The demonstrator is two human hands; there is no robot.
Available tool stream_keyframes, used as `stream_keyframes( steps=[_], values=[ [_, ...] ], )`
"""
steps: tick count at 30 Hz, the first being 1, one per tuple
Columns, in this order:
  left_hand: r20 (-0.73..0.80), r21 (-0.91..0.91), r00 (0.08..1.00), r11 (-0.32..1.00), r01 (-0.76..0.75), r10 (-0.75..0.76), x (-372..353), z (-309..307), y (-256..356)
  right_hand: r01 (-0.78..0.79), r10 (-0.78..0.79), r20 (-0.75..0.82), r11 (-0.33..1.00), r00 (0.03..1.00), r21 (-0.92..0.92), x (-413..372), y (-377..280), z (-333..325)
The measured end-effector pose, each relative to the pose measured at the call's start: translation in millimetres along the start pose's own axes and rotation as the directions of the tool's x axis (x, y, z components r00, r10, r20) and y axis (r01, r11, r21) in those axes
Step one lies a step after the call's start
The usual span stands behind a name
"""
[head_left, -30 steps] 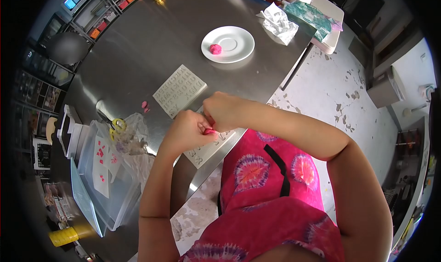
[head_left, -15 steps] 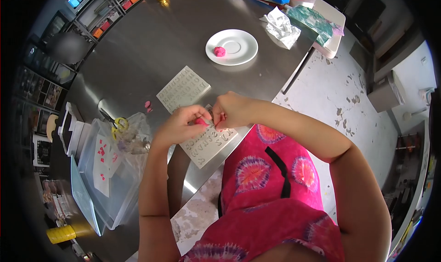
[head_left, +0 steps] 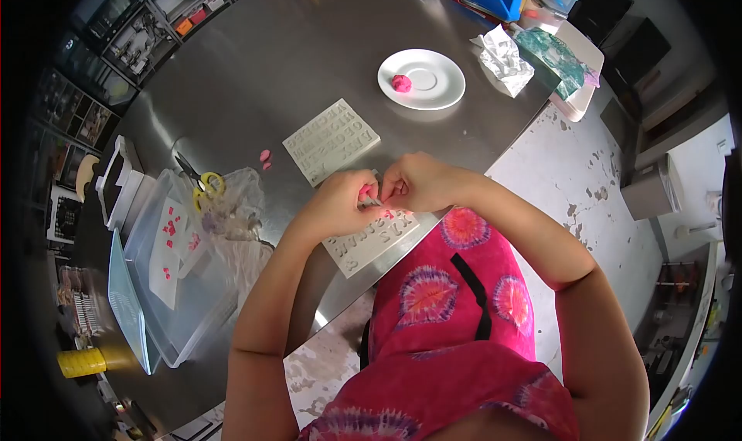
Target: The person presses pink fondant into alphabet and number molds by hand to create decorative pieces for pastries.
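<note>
A pale silicone mould (head_left: 363, 252) with letter and number cavities lies at the table's near edge, its far part hidden under both hands. Several of its cavities hold bits of pink (head_left: 388, 214). My left hand (head_left: 340, 205) is closed, with a lump of pink dough (head_left: 366, 190) showing between its fingers. Right beside it, my right hand (head_left: 425, 182) has its fingers curled in a pinch over the mould; what they grip is hidden. Just beyond lies a second letter mould (head_left: 332, 139).
A white plate (head_left: 448, 93) carries a pink dough ball (head_left: 401, 83). Crumpled paper (head_left: 504, 61) lies to its right. On the left are yellow-handled scissors (head_left: 209, 187), a plastic bag (head_left: 236, 209), and a clear bin (head_left: 182, 348) holding paper with pink pieces. Two pink bits (head_left: 266, 159) lie on the steel table.
The view has shifted, so the table things sit further right. My hands have come closer together over the mould, and the left fingers are more tightly curled around the dough.
</note>
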State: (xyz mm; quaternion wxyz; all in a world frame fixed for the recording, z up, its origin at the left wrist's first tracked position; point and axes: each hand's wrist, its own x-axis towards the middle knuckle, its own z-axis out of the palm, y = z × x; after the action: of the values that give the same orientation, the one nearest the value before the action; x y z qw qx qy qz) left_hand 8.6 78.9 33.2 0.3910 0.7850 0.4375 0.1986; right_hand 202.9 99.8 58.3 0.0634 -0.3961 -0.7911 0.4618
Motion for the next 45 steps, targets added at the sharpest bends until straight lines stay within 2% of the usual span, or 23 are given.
stream_keyframes(
  steps=[1,3,5,11,15,17,20,25,28,30,34,36,37,43,45],
  values=[
    [-0.017,0.012,1.0,1.0,-0.004,0.004,0.3,0.6,1.1,-0.001,0.001,0.003,1.0,1.0,0.002,-0.1,0.5,1.4],
    [-0.033,0.023,0.999,1.0,-0.006,0.006,1.2,1.2,4.2,-0.003,0.002,-0.086,1.0,0.996,-0.01,-0.8,1.8,4.2],
    [-0.043,0.023,0.993,0.993,0.113,-0.112,1.7,1.3,7.7,-0.003,0.004,-0.09,1.0,0.996,0.01,-1.6,2.0,5.6],
    [-0.071,0.0,0.981,0.984,0.181,-0.18,5.9,4.8,6.7,0.055,-0.051,-0.12,0.998,0.991,0.031,-1.5,5.1,8.1],
    [-0.085,-0.024,0.98,0.983,0.18,-0.181,5.6,6.0,1.6,0.058,-0.058,-0.128,0.998,0.99,-0.01,-1.0,1.0,7.8],
    [-0.07,-0.098,0.988,0.986,0.133,-0.141,5.6,7.9,-8.1,0.034,-0.036,-0.128,0.999,0.991,-0.017,1.2,1.1,9.4],
    [-0.008,-0.11,0.987,0.981,0.159,-0.161,5.3,2.6,-6.1,0.011,-0.014,-0.133,1.0,0.991,-0.019,2.6,4.2,10.4],
    [0.001,-0.087,0.988,0.985,0.152,-0.153,2.1,2.9,-5.0,-0.007,0.0,-0.162,0.999,0.987,-0.043,0.5,-1.4,14.5],
    [-0.003,-0.089,0.987,0.984,0.157,-0.158,2.6,3.6,-4.1,0.051,-0.063,-0.14,0.995,0.988,-0.086,-4.3,-4.5,15.9],
    [-0.003,-0.096,0.986,0.982,0.163,-0.164,3.0,3.8,-4.4,0.161,-0.178,-0.103,0.975,0.979,-0.152,-4.7,-6.1,15.9],
    [-0.009,-0.11,0.988,0.982,0.155,-0.157,3.7,4.5,-10.9,0.081,-0.097,-0.103,0.985,0.99,-0.15,-0.7,-5.9,17.1],
    [0.001,-0.117,0.986,0.979,0.165,-0.166,4.2,4.7,-9.7,0.017,-0.013,-0.14,1.0,0.99,0.026,1.9,0.5,15.4],
    [0.009,-0.129,0.988,0.98,0.153,-0.153,4.1,3.0,-5.6,0.018,-0.015,-0.136,1.0,0.991,0.021,1.5,0.4,14.2],
    [0.042,-0.129,0.989,0.981,0.143,-0.139,2.5,-2.0,-0.1,0.067,-0.08,-0.105,0.99,0.991,-0.12,1.9,-0.1,20.1],
    [0.062,-0.149,0.986,0.976,0.16,-0.152,3.1,-4.5,1.6,0.159,-0.204,-0.132,0.943,0.97,-0.291,1.0,-1.9,24.2]
  ],
)
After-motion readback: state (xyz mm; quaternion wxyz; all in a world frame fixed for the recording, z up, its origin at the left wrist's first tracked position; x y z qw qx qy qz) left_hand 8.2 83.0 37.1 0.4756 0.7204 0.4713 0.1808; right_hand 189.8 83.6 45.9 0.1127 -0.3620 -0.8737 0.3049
